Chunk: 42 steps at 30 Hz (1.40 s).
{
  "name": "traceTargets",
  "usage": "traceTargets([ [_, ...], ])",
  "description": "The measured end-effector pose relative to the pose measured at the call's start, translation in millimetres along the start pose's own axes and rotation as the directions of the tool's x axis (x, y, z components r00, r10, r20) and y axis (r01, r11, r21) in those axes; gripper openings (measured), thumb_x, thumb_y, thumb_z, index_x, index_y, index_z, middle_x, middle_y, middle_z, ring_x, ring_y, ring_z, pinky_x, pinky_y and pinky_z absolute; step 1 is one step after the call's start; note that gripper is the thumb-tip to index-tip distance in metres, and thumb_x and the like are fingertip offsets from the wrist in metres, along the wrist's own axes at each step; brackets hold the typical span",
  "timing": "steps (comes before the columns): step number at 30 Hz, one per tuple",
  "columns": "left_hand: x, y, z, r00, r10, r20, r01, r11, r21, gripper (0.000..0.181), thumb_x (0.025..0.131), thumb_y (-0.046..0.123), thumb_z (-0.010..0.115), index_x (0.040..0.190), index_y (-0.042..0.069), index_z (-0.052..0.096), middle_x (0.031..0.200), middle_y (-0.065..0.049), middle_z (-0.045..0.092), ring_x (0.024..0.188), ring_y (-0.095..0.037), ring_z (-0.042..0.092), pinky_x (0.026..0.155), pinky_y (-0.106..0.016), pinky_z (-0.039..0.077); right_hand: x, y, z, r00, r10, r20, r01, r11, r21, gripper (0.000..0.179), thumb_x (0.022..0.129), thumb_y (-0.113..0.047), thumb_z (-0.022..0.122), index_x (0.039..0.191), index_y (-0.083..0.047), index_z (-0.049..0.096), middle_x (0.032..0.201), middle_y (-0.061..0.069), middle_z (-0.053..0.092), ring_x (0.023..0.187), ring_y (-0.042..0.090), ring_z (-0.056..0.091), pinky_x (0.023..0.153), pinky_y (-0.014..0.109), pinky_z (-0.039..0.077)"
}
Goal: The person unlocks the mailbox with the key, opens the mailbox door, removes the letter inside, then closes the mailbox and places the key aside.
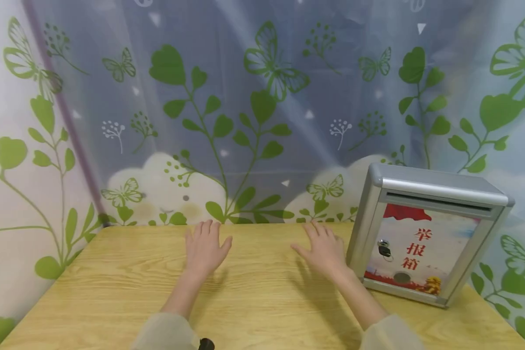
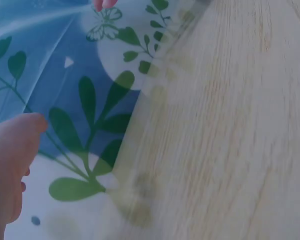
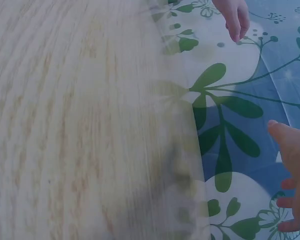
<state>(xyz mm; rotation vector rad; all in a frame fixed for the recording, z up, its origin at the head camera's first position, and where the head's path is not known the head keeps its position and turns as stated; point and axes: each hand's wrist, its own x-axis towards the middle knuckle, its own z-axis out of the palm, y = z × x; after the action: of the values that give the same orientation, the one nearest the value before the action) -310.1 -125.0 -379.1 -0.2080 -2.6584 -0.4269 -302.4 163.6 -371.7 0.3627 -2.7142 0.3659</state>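
Observation:
My left hand [image 1: 204, 249] is held over the far part of the wooden table [image 1: 253, 291], palm down, fingers extended and thumb out to the side, with nothing in it. Farther right, my right hand [image 1: 324, 249] has its fingers spread the same way and is also bare. Just beside it stands a silver metal box [image 1: 420, 238] with a slot at the top, red characters on its front panel and keys [image 1: 384, 250] hanging from the lock. In the left wrist view, the left hand's thumb [image 2: 20, 145] shows at the edge; the right wrist view has the right hand [image 3: 295, 175].
Behind the table hangs a blue and white curtain [image 1: 227, 121] printed with green leaves and butterflies, which also runs down both sides. The box is tilted in view near the table's right edge. A small black object [image 1: 206, 344] shows by the left sleeve.

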Motion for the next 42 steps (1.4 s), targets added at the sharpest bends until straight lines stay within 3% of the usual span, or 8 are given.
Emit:
traceTargets([
  [4, 3.0, 12.4, -3.8, 0.996, 0.016, -0.092, -0.024, 0.996, -0.088, 0.046, 0.088, 0.039, 0.057, 0.110, -0.001, 0.056, 0.109, -0.016, 0.056, 0.104, -0.033, 0.050, 0.092, -0.050, 0.034, -0.2, -3.7, -10.0, 0.997, -0.016, -0.078, 0.020, 0.998, 0.054, 0.056, 0.088, -0.043, 0.059, 0.126, -0.002, 0.053, 0.125, 0.017, 0.054, 0.110, 0.036, 0.052, 0.085, 0.052, 0.044],
  [7, 4.9, 23.1, -5.7, 0.991, 0.022, -0.136, -0.044, 0.986, -0.162, 0.041, 0.087, 0.037, 0.060, 0.104, -0.001, 0.059, 0.100, -0.014, 0.059, 0.095, -0.031, 0.053, 0.084, -0.045, 0.040, -1.7, -6.1, -18.9, 0.991, -0.019, -0.130, 0.032, 0.994, 0.103, 0.043, 0.087, -0.035, 0.063, 0.114, -0.001, 0.059, 0.110, 0.013, 0.061, 0.095, 0.030, 0.060, 0.069, 0.040, 0.051],
  [11, 7.0, 38.5, -7.8, 0.985, 0.038, -0.167, -0.079, 0.967, -0.244, 0.039, 0.086, 0.036, 0.062, 0.098, -0.001, 0.060, 0.094, -0.012, 0.060, 0.089, -0.029, 0.055, 0.077, -0.042, 0.044, -4.7, -8.3, -31.6, 0.976, -0.019, -0.216, 0.050, 0.989, 0.140, 0.027, 0.086, -0.030, 0.065, 0.099, -0.006, 0.063, 0.095, 0.006, 0.062, 0.077, 0.021, 0.061, 0.050, 0.029, 0.045],
  [13, 8.1, 47.3, -9.4, 0.985, 0.046, -0.169, -0.092, 0.955, -0.281, 0.037, 0.086, 0.036, 0.062, 0.095, 0.000, 0.059, 0.091, -0.010, 0.060, 0.085, -0.027, 0.056, 0.076, -0.040, 0.044, -5.1, -8.8, -38.1, 0.959, -0.030, -0.283, 0.073, 0.987, 0.143, 0.022, 0.085, -0.028, 0.067, 0.091, -0.007, 0.063, 0.089, 0.004, 0.062, 0.073, 0.020, 0.060, 0.048, 0.028, 0.043],
  [21, 14.4, 79.8, -18.2, 0.987, 0.039, -0.158, -0.105, 0.894, -0.437, 0.040, 0.086, 0.038, 0.062, 0.096, 0.000, 0.059, 0.092, -0.010, 0.059, 0.087, -0.026, 0.053, 0.077, -0.039, 0.042, -4.6, -9.2, -66.9, 0.857, -0.116, -0.502, 0.223, 0.962, 0.157, 0.010, 0.080, -0.010, 0.071, 0.077, -0.003, 0.063, 0.079, 0.008, 0.061, 0.079, 0.026, 0.054, 0.069, 0.039, 0.045],
  [29, 16.0, 109.5, -23.5, 0.989, 0.058, -0.133, -0.122, 0.832, -0.542, 0.042, 0.087, 0.040, 0.059, 0.103, 0.001, 0.058, 0.097, -0.009, 0.057, 0.090, -0.023, 0.050, 0.078, -0.038, 0.041, -10.9, -2.0, -98.1, 0.755, -0.144, -0.640, 0.318, 0.934, 0.165, 0.006, 0.079, 0.002, 0.068, 0.077, 0.000, 0.063, 0.076, 0.010, 0.059, 0.075, 0.027, 0.052, 0.067, 0.038, 0.040],
  [35, 18.2, 125.9, -23.3, 0.989, 0.088, -0.119, -0.141, 0.797, -0.587, 0.046, 0.089, 0.040, 0.057, 0.115, 0.002, 0.056, 0.106, -0.009, 0.057, 0.097, -0.025, 0.050, 0.081, -0.040, 0.041, -20.8, 15.5, -120.8, 0.681, -0.069, -0.729, 0.299, 0.935, 0.192, 0.004, 0.078, 0.006, 0.064, 0.082, 0.004, 0.064, 0.082, 0.016, 0.061, 0.081, 0.031, 0.052, 0.073, 0.036, 0.036],
  [42, 24.9, 145.0, -19.9, 0.996, 0.075, -0.055, -0.092, 0.747, -0.658, 0.055, 0.089, 0.043, 0.055, 0.127, 0.003, 0.050, 0.118, -0.010, 0.054, 0.109, -0.027, 0.048, 0.087, -0.043, 0.040, -33.6, 46.4, -141.6, 0.587, 0.076, -0.806, 0.188, 0.955, 0.227, 0.009, 0.080, 0.005, 0.062, 0.087, 0.009, 0.064, 0.085, 0.021, 0.061, 0.087, 0.035, 0.050, 0.078, 0.025, 0.030],
])
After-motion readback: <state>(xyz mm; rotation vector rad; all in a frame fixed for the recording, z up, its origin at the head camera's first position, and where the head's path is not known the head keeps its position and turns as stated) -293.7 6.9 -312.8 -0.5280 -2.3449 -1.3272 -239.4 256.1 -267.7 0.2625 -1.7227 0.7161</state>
